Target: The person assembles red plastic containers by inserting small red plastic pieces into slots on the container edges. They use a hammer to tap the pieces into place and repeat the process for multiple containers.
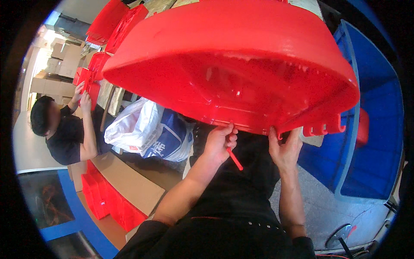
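Observation:
A large, hollow red plastic shell [233, 39] fills the upper middle, its inside facing me and its lower rim toward my body. My left hand [221, 141] is closed at this rim, and a thin red rod [235, 159] sticks out below its fingers. Whether the rod is a tool or a plastic piece, I cannot tell. My right hand [284, 149] grips the rim further right, thumb on the near side, its other fingers partly hidden. Beside it, several small red hooks [324, 129] stick out from the shell's right edge.
A big blue bin [371, 172] at the right has a red piece [363, 127] inside. Left of me are a white and blue woven sack [151, 129] and an open carton [129, 172] with red parts. Another person [64, 134] handles red parts at the far left.

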### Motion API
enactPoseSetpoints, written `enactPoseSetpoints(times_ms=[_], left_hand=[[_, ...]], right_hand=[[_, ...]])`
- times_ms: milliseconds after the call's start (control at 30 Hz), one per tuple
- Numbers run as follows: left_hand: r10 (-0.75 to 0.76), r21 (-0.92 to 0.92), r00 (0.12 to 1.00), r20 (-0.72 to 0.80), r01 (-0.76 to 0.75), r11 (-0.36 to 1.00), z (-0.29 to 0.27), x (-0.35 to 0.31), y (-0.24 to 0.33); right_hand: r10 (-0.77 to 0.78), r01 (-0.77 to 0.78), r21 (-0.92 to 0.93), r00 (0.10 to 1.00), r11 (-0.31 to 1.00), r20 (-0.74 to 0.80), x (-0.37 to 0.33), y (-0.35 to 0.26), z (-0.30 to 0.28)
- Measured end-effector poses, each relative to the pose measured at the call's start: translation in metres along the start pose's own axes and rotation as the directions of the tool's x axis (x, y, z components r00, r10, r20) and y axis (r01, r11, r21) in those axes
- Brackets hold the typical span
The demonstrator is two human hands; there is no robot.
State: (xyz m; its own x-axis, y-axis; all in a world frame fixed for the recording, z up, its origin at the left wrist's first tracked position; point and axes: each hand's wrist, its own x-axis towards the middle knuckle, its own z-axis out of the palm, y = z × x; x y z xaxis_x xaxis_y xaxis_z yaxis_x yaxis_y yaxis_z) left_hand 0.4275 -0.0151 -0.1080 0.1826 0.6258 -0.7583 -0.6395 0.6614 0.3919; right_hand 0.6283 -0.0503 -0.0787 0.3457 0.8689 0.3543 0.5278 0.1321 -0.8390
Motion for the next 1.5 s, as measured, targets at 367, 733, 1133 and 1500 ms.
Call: enactPoseSetpoints(times_ms=[367,733,1133,1500], left_hand=[[0.085,0.065,0.994,-0.061,-0.081,0.995,0.027,0.000,-0.001],[0.070,0.157,0.994,-0.089,-0.055,0.986,0.014,-0.006,-0.004],[0.130,0.090,0.973,-0.189,-0.114,0.989,0.029,-0.005,-0.017],[0.149,0.042,0.978,-0.143,-0.144,0.989,0.029,-0.007,-0.020]], right_hand=[[-0.003,0.000,-0.026,0.993,1.000,-0.117,0.002,-0.011,0.005],[0.128,-0.125,0.057,0.991,0.990,-0.047,-0.003,-0.005,0.000],[-0.057,0.039,0.259,0.996,0.965,0.061,-0.090,-0.019,-0.094],[0.187,-0.037,-0.235,0.730,0.971,0.658,-0.032,-0.015,-0.016]])
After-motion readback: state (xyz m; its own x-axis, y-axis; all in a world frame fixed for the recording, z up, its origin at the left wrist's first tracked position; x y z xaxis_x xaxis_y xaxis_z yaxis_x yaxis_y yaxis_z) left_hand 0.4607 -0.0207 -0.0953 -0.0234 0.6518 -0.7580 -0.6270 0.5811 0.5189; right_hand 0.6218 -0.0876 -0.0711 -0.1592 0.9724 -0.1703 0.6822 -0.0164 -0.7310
